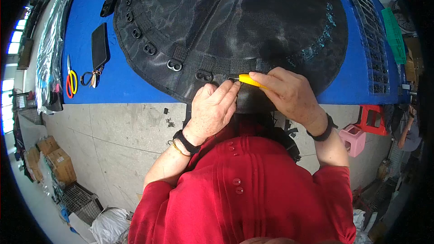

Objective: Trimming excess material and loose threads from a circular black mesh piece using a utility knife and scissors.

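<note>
A large round black mesh sheet [275,27] lies on the blue table, with black plastic buckles on webbing along its rim. My right hand [289,94] grips the yellow handle of a small tool [251,80] with a thin metal shaft. The shaft points left, its tip at a partly covered buckle near the sheet's front edge. My left hand [213,108] is closed at that edge, fingertips pressed together by the tool's tip; what lies beneath them is hidden. Just beyond it sits another black buckle [204,76], and a shinier buckle [174,65] is farther left.
On the left of the blue table [86,22] lie scissors [72,81] with red and yellow handles, a dark phone-like case [100,45] and a black block [108,4]. Clear plastic wrap [52,49] covers the left edge. Red [373,119] and pink [352,140] stools stand at right.
</note>
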